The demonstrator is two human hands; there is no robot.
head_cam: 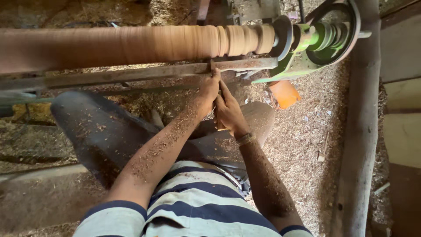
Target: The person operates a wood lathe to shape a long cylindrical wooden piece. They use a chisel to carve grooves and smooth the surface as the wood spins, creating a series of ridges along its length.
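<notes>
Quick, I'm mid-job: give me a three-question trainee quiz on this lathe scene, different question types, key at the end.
1. True or false: both hands are on the chisel at the tool rest.
2. Which hand sits nearer the wooden workpiece? A) left hand B) right hand
3. Fill in: the orange object lies on the sawdust-covered floor below the green ____ end of the lathe.

Key: 1 true, though the grip itself is partly hidden. 2 A. 3 pulley.
</notes>
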